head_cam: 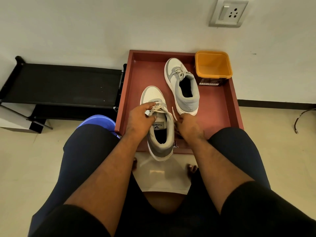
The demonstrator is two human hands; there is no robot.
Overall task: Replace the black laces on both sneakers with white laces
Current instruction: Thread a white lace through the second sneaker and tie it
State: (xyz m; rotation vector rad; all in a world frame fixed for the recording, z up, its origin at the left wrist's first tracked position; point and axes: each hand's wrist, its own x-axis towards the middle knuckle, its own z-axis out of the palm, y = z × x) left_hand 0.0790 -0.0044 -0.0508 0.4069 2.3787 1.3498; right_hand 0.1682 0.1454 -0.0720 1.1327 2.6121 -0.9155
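A red tray (pixel 220 106) lies on the floor against the wall and carries both sneakers. The far sneaker (pixel 183 86) lies near the far right corner of the tray, just beside an orange tub (pixel 212 67) that stands in that corner. This sneaker already has a pale lace, tied, and no hand touches it. The near sneaker (pixel 159 124) lies at the near edge of the tray, and its heel goes out over this edge.

The left hand (pixel 139 119) rests on the near sneaker. Its fingers are curled over the tongue and the crossed rows of the white lace (pixel 159 108), so it holds the sneaker steady. The right hand (pixel 187 124) is just beside the right side of the same sneaker. Its fingers are closed in a pinch on a loose end of the lace, and a short piece of this end stands up above the fingers. The two hands are apart, with the opening of the sneaker between them.

I judge the sneaker to be light, with a stiff sole and soft sides, so it is best held at the tongue or the collar. The lace is soft, thin and limp. It should be taken near its stiff tip, because the limp part will bend and not pass through an eyelet. No black lace is visible.
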